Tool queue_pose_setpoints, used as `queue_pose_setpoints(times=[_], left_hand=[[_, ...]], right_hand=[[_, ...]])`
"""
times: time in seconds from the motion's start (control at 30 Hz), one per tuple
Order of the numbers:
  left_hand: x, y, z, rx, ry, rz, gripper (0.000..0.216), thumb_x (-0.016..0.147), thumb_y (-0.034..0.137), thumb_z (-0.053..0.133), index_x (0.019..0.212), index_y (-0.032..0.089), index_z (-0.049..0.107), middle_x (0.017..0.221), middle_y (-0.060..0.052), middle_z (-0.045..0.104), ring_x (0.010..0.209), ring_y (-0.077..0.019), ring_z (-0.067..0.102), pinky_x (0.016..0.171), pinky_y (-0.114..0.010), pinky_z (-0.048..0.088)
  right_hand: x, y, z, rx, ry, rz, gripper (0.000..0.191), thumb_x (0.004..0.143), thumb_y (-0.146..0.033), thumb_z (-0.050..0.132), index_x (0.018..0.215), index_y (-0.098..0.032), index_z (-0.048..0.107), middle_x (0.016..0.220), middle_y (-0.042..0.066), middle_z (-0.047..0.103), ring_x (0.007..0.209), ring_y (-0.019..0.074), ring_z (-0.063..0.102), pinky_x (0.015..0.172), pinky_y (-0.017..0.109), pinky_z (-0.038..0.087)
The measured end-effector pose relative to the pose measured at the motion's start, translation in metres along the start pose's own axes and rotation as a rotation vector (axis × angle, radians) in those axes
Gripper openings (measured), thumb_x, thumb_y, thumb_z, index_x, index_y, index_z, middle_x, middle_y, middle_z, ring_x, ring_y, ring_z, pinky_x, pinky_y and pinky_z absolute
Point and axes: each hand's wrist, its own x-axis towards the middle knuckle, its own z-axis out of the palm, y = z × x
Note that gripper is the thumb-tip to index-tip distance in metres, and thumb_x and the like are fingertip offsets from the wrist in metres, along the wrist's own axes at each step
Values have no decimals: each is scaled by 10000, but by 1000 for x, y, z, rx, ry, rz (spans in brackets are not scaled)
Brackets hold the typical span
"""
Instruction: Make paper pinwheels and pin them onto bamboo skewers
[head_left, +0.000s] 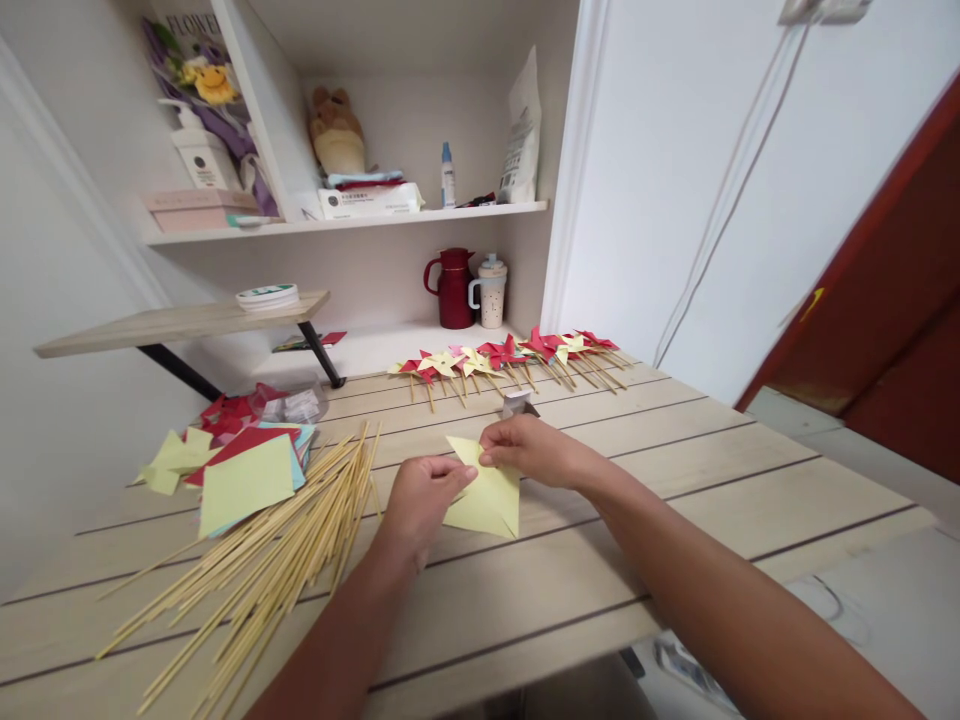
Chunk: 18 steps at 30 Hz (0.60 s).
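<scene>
Yellow paper sheet (493,505) — pinched by both hands.
Left hand (426,498) and right hand (529,447) grip it, likely for steadiness; sticks (300,545) lie leftward, presumably for reach.

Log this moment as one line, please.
left hand: pinches yellow paper | right hand: pinches same paper | left side: sticks, paper stack | far side: pinwheels

My left hand (420,505) and my right hand (536,450) are both bare, with slim, rounded fingers (501,432). My left forearm (337,620) and right forearm (705,565) are bare too, narrow at the wrists (583,467) and broader toward the elbows.
</scene>
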Motion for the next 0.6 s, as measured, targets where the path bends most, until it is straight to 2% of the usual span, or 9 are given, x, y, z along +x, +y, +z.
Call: queue_pose_setpoints(times=[0.27, 0.43, 0.6], left_hand=[[1, 1, -1, -1, 102, 34, 258, 628, 391, 781, 689, 143, 747, 654, -32, 681, 585, -133, 547, 567, -244, 391], [3, 1, -2, -108, 164, 65, 316, 615, 430, 804, 756, 150, 764, 734, -49, 729, 651, -165, 616, 630, -271, 458], [0, 2, -1, -152, 100, 34, 380, 613, 476, 816, 784, 141, 759, 761, -67, 740, 686, -187, 651, 653, -285, 484]], right_hand=[[1, 3, 3, 98, 4, -73, 255, 837, -408, 596, 778, -165, 643, 691, -14, 553, 635, 119, 458, 568, 239, 311], [3, 5, 7, 193, 34, -9, 246, 725, -400, 719, 799, -172, 664, 723, -14, 603, 673, 135, 518, 611, 238, 354], [4, 10, 9, 259, 51, 41, 208, 705, -363, 717, 734, -177, 629, 646, -30, 572, 596, 122, 482, 564, 238, 325]])
